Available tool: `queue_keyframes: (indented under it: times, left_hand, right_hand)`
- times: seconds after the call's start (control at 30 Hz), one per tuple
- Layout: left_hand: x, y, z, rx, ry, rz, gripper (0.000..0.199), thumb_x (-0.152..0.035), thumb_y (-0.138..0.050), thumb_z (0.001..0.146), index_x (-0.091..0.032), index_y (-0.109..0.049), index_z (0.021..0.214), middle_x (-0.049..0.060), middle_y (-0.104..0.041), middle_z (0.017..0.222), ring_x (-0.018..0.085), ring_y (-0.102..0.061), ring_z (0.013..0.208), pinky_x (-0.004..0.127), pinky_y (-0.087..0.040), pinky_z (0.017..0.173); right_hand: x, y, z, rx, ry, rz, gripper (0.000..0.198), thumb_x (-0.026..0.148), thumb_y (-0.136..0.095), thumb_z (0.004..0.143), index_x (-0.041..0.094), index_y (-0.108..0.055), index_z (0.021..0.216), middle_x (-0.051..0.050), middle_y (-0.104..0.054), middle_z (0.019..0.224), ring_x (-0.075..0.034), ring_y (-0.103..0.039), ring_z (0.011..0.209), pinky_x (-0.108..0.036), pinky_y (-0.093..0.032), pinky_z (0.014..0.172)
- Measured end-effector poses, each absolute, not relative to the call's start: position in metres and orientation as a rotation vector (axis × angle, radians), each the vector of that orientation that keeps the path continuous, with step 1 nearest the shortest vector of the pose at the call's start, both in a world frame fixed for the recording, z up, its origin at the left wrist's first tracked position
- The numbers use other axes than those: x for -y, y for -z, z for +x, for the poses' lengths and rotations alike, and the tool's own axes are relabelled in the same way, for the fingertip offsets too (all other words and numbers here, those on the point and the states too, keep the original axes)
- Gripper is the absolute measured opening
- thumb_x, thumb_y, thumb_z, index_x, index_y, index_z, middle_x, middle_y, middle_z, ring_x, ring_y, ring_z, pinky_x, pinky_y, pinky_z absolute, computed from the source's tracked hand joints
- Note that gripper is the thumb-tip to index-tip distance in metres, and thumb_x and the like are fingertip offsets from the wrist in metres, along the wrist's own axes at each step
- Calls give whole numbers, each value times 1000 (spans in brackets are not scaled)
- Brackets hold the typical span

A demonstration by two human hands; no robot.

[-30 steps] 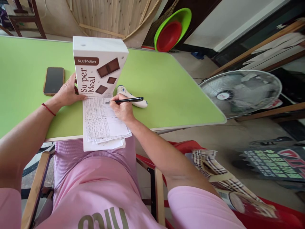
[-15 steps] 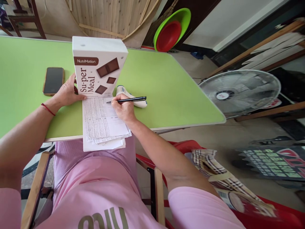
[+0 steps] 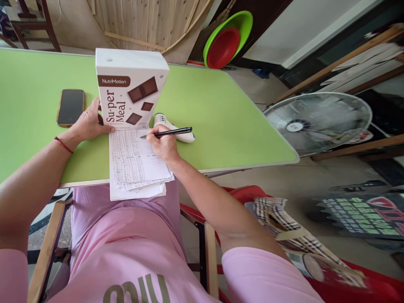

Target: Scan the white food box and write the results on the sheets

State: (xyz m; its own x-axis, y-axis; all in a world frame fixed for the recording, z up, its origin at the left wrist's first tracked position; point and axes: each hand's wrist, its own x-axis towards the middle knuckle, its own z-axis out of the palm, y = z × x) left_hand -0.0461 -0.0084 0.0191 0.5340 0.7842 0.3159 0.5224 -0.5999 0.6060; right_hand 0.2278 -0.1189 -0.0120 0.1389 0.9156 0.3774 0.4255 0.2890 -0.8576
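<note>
A black pen (image 3: 173,132) is held in my right hand (image 3: 164,145), its tip at the upper part of a sheet. That sheet, covered in dense handwriting, tops a stack of papers (image 3: 139,168) jutting over the table's near edge. Behind the papers stands a white NutriMotion box (image 3: 132,90) with chocolate pieces pictured on its front. My left hand (image 3: 93,122) grips the box's lower left edge, thumb in front near the paper's top corner, other fingers partly hidden at its side. A white handheld device, seemingly a thermometer (image 3: 184,137), lies just beyond my right hand.
A phone (image 3: 72,106) lies on the green table (image 3: 205,109) left of the box. Off the right end is a large fan (image 3: 318,122). Green and red basins (image 3: 224,46) lean beyond the far edge. A red chair (image 3: 252,193) holding bags stands at my right.
The pen has shifted and tilted very slightly in my right hand, its tip staying around the same spot on the sheet. My left hand and the box look unmoved.
</note>
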Motion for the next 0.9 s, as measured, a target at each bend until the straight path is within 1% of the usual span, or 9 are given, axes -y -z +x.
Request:
queue_keyframes:
  times: [0.07,0.17,0.27,0.37,0.47,0.57,0.73,0.83,0.9]
  left_hand:
    - [8,-19,-46,-1060,-801,2324,93,-51,-89,68,-21,-49,146,15,-60,142,42,-64,124,51,-60,97]
    - [5,-16,-47,-1058,-814,2328,96,-50,-92,65,-19,-50,145,17,-60,141,44,-62,126,55,-57,103]
    - [2,-14,-47,-1035,-864,2303,94,-48,-95,63,-21,-54,143,15,-62,138,45,-61,128,55,-54,109]
    - [3,-14,-47,-1007,-885,2280,91,-46,-95,64,-23,-54,142,14,-61,140,43,-62,127,53,-53,111]
    - [6,-17,-46,-1024,-849,2315,92,-46,-93,65,-20,-51,143,15,-60,143,44,-60,131,55,-52,113]
    - [7,-19,-45,-1041,-821,2331,95,-49,-92,65,-18,-49,143,19,-60,144,46,-61,128,59,-54,108]
    - [6,-16,-46,-1030,-859,2302,92,-49,-92,66,-21,-52,144,16,-61,141,42,-64,124,53,-57,105]
    - [7,-16,-46,-1051,-833,2289,93,-47,-92,66,-20,-52,146,16,-62,139,42,-65,121,52,-60,100]
    - [8,-17,-45,-1053,-844,2291,93,-48,-93,67,-20,-52,145,17,-62,138,43,-65,123,53,-59,101]
  right_hand:
    - [119,11,228,1452,-553,-1307,14,25,-63,80,25,-53,71,4,-55,64,-16,-51,63,-33,-48,66]
    - [120,10,227,1441,-552,-1294,13,25,-64,80,25,-54,71,3,-57,65,-16,-50,63,-33,-48,65]
    - [120,10,227,1455,-572,-1304,14,24,-65,80,25,-54,72,4,-56,64,-15,-49,62,-32,-48,65]
    - [120,10,226,1459,-582,-1319,15,22,-65,81,25,-53,72,5,-55,64,-15,-49,62,-32,-48,65]
    - [120,10,226,1455,-585,-1325,14,21,-64,80,25,-54,71,5,-56,64,-15,-49,62,-32,-48,65]
    - [120,9,226,1458,-588,-1329,13,22,-65,80,25,-55,71,4,-56,65,-15,-50,64,-32,-48,66]
    - [120,9,226,1435,-595,-1309,14,24,-66,80,25,-55,72,5,-55,64,-15,-49,62,-32,-49,65]
    - [122,8,226,1437,-548,-1282,14,26,-64,84,25,-55,74,4,-56,65,-15,-50,61,-32,-49,64]
    - [125,7,228,1469,-461,-1271,12,30,-63,87,25,-57,78,3,-58,68,-15,-52,63,-32,-50,65]
